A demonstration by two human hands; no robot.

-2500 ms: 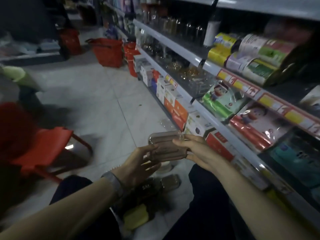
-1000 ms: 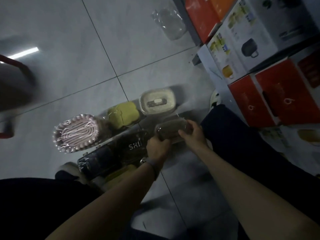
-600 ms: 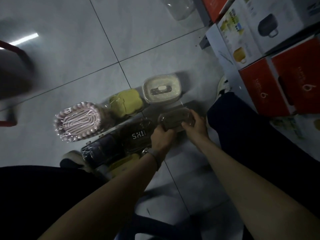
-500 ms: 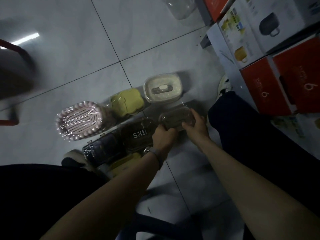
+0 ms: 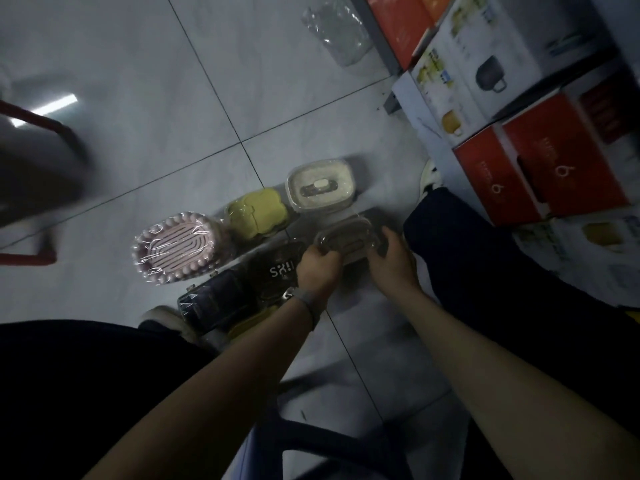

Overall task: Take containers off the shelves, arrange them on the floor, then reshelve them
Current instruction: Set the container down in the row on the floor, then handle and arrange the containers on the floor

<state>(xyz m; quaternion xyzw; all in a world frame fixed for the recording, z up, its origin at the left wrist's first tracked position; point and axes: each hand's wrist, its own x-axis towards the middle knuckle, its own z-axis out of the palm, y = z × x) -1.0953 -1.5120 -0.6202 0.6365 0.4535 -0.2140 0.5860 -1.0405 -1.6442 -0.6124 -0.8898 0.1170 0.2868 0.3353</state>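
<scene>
A clear plastic container (image 5: 348,235) sits low on the floor tiles, gripped at its two ends by my left hand (image 5: 317,270) and my right hand (image 5: 393,259). Beside it on the floor are a dark container with white lettering (image 5: 277,268), a dark wrapped container (image 5: 216,301), a pink wrapped oval dish (image 5: 176,245), a yellow-green container (image 5: 256,214) and a white lidded container (image 5: 320,185). Part of another yellow item (image 5: 247,323) shows under my left forearm.
Red and white product boxes (image 5: 540,161) stand on the bottom shelf at the right. A clear plastic wrapper (image 5: 337,34) lies on the tiles near the shelf foot. A red chair leg (image 5: 31,258) is at the left. My dark-trousered legs flank the containers.
The view swung from the shelves down to the floor. Both hands lowered the clear container beside the dark lettered one, below the white lidded one, and still hold it.
</scene>
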